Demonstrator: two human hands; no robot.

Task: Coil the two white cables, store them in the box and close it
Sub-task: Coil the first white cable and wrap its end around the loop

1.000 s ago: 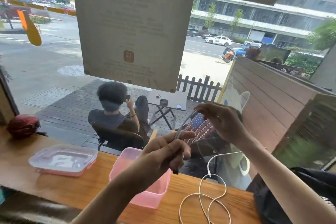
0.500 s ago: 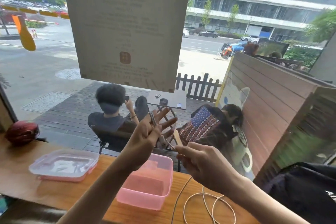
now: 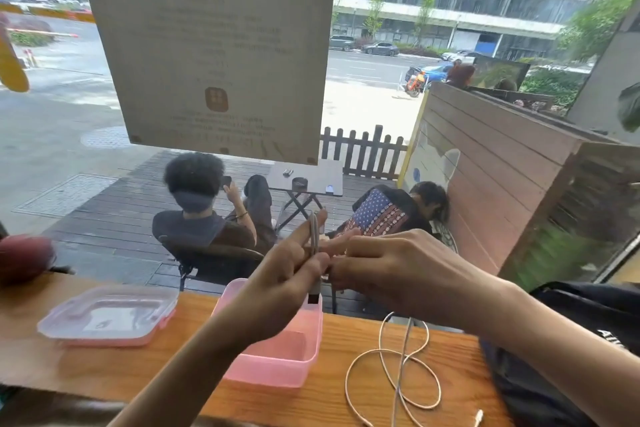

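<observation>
With my left hand (image 3: 294, 274) pinching the cable loops (image 3: 314, 236) above the pink box (image 3: 277, 354), my right hand (image 3: 391, 270) should grip the cable and wrap evenly, feeding slack (image 3: 391, 371) off the tabletop (image 3: 52, 357).

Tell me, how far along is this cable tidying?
Early on. Done: the pink box stands open, apparently empty, its lid set aside. In hand: the left hand holds loops of one cable while the right hand feeds it. Left: the loose cable on the counter, boxing both, closing.
</observation>
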